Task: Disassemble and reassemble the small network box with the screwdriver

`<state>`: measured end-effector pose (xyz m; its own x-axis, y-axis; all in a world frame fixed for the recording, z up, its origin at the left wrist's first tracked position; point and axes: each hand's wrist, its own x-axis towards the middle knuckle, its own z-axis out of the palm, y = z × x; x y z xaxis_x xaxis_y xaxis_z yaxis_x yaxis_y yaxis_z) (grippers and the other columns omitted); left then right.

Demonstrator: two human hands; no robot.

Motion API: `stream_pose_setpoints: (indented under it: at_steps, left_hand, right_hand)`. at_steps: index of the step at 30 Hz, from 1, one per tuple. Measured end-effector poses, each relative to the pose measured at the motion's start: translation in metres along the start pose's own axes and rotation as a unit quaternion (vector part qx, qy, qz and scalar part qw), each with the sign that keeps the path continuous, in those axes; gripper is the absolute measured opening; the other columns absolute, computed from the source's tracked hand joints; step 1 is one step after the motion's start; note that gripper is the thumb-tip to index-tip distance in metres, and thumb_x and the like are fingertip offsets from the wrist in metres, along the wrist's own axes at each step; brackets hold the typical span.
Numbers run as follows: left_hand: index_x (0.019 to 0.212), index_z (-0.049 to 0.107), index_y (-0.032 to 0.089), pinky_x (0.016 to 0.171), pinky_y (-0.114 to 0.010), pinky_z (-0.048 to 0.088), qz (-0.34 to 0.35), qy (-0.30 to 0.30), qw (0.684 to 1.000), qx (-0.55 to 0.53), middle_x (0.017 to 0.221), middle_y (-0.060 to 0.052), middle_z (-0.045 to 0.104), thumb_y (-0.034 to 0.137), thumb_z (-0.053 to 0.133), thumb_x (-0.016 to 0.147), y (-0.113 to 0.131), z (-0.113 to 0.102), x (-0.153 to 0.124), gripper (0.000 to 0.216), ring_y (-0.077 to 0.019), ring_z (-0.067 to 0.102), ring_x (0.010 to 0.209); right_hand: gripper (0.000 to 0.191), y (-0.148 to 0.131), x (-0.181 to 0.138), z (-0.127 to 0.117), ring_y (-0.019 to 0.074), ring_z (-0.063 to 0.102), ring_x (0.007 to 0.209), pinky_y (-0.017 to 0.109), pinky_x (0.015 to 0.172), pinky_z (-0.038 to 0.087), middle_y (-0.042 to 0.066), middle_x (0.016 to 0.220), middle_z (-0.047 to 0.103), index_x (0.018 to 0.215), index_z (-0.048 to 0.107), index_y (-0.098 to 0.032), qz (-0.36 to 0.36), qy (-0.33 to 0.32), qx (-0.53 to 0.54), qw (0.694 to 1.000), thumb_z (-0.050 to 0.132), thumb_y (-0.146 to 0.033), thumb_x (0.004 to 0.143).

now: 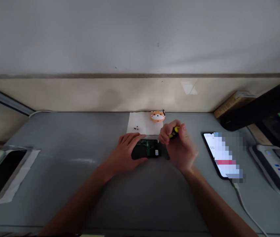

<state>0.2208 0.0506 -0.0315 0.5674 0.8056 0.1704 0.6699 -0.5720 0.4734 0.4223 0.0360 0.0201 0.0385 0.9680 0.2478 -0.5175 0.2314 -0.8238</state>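
A small black device [147, 148] with an exposed green circuit board lies on the grey table [81, 171]. My left hand [126, 152] rests on its left end, with the fingers curled over the top edge and the thumb along the bottom edge. Just right of the device, my right hand [178, 144] is closed round a yellow and black screwdriver [174, 131]. The screwdriver's tip is hidden by the fingers. Behind the device lies a white sheet of paper [142, 123] with a few tiny dark screws [136, 128] on it.
An orange animal-shaped trinket [157, 116] sits at the paper's far edge by the wall. A lit phone [222, 155] with a white cable lies to the right. Beyond it is a power strip [275, 169] with blue lights. At far left is a dark-screened device [2, 174] on white wrapping.
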Motion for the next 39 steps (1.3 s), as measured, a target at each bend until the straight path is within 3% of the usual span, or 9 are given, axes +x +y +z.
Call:
stream_pose_setpoints:
  at_steps: [7,39]
  left_hand:
    - [0.136,0.051,0.027,0.105,-0.051,0.049,-0.03,0.008,0.999,-0.013,0.131,-0.008,0.063,0.038,0.079,0.083,-0.017,-0.01,-0.014,0.061,-0.0333,0.056,0.125]
    - [0.132,0.053,0.027,0.111,-0.05,0.04,-0.043,0.004,0.999,-0.006,0.133,-0.006,0.066,0.038,0.077,0.084,-0.013,-0.006,-0.013,0.055,-0.0321,0.057,0.126]
  right_hand:
    - [0.039,0.002,0.0,0.001,0.0131,0.035,0.057,0.031,0.056,0.028,-0.002,0.063,0.039,0.074,0.056,-0.022,0.012,-0.017,0.02,1.0,0.052,-0.051,0.099]
    - [0.038,0.005,-0.003,0.002,0.0127,0.037,0.058,0.032,0.057,0.027,-0.002,0.064,0.041,0.074,0.058,-0.022,-0.009,-0.029,0.004,1.0,0.055,-0.051,0.098]
